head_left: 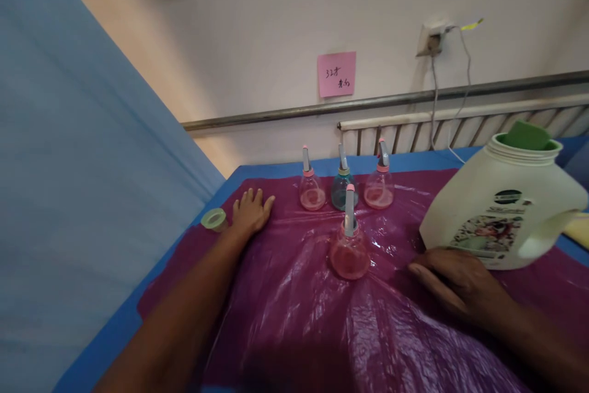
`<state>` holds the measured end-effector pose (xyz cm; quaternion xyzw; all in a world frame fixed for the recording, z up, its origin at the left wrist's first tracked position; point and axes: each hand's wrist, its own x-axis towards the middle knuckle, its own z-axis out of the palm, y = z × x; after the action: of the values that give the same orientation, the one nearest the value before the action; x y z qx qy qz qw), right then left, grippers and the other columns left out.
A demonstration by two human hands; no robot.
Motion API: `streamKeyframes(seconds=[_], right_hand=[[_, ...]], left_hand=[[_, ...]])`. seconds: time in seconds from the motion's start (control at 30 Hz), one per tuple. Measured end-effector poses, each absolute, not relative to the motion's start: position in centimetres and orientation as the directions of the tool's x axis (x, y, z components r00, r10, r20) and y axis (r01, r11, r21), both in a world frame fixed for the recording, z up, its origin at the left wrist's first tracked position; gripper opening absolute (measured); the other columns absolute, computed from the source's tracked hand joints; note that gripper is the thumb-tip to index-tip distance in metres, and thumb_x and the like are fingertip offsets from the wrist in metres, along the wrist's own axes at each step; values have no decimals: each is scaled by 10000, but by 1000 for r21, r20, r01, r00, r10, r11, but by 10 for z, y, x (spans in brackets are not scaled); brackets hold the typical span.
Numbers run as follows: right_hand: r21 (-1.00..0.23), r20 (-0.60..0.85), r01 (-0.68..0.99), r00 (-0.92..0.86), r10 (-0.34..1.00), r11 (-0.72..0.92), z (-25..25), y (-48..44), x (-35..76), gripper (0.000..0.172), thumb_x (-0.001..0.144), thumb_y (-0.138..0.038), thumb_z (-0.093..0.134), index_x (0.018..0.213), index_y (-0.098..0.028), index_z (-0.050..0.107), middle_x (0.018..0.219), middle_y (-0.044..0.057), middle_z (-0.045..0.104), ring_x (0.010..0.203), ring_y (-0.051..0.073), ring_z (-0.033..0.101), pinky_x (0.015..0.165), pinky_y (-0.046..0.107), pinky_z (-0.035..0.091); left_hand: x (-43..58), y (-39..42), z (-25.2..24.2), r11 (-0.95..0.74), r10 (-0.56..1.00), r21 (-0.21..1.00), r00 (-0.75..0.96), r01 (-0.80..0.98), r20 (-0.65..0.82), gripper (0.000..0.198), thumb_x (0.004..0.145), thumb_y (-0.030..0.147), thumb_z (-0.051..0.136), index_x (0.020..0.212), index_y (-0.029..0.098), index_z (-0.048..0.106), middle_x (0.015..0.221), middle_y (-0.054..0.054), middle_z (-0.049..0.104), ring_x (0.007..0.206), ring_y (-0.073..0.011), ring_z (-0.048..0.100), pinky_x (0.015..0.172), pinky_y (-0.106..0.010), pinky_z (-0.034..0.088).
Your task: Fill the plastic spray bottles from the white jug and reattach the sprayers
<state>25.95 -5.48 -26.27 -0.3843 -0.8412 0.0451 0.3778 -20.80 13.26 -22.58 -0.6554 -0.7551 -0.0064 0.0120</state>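
Note:
My left hand lies palm down on the purple plastic sheet, fingers spread, holding nothing. Just left of it is a pale green cap. My right hand rests on the sheet at the foot of a large cream detergent jug, its thumb apart from the fingers and nothing visible in it. Between my hands stands a round spray bottle with pink liquid. Behind it, in a row, are a pink-liquid spray bottle, a teal one and another pink one. All stand upright.
A green piece sits in the jug's mouth. Blue cloth shows around the sheet, and a blue curtain hangs at left. Behind are a wall rail, a pink note and a socket with hanging cords.

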Motion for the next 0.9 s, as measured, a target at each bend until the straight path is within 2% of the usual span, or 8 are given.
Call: streamKeyframes(seconds=[0.13,0.23,0.37,0.53,0.7,0.8,0.87,0.9], right_hand=[[-353,607,602,-436,664,717,-263,-58,258,292,1120,-232,617,832,-241,663,687,-15,635,589,149,601,625,320,444],[-350,602,596,-448,661,723,-264,-61,256,291,1122,-248,614,838,-240,679,716,-1,673,613,156,622,648,325,454],[-330,596,584,-480,643,742,-269,-62,253,300,1134,-259,599,847,-227,679,720,-5,683,627,150,635,661,316,444],[-291,597,593,-500,627,751,-276,-61,251,358,1147,-292,600,801,-218,651,675,-17,654,588,139,612,627,311,407],[-301,564,555,-552,615,775,-268,-68,244,331,1157,-309,575,880,-211,728,728,10,695,632,153,636,647,300,451],[-273,551,498,-620,558,823,-256,-83,240,235,1139,-319,613,1024,-214,788,827,38,750,737,168,697,728,300,532],[-230,555,475,-653,515,849,-251,-95,242,193,1110,-331,665,1197,-223,800,1034,84,814,954,209,764,893,349,601],[-208,560,472,-661,500,857,-250,-102,246,251,1095,-338,690,1302,-232,782,1175,107,824,1097,239,772,999,398,610]], left_hand=[[-203,64,-226,-4,999,-36,6,999,48,807,1156,617,267,1789,121,334,1893,-164,238,1775,-339,198,1430,-557,178],[-224,15,-235,-37,998,-32,39,999,52,820,1146,633,275,1785,124,349,1871,-174,289,1756,-368,261,1405,-598,261],[-272,-24,-247,104,994,-42,-106,994,-26,860,1119,634,283,1764,73,377,1854,-200,317,1735,-386,311,1387,-615,305],[-318,-48,-246,227,973,-104,-229,968,-10,898,1091,622,226,1729,19,414,1833,-229,357,1728,-379,330,1370,-598,338],[-344,-72,-232,294,956,-162,-292,942,36,963,1039,609,208,1655,-84,468,1779,-300,421,1709,-397,371,1375,-583,329],[-342,-90,-227,179,976,-167,-155,969,151,933,1035,636,249,1616,-30,548,1760,-280,467,1684,-405,419,1368,-587,355],[-332,-104,-229,66,974,-153,-31,986,225,883,1041,636,303,1636,32,551,1767,-237,480,1684,-398,423,1374,-583,358],[-325,-111,-232,18,972,-137,15,990,236,855,1044,629,335,1658,70,538,1777,-209,476,1684,-392,424,1373,-584,365]])
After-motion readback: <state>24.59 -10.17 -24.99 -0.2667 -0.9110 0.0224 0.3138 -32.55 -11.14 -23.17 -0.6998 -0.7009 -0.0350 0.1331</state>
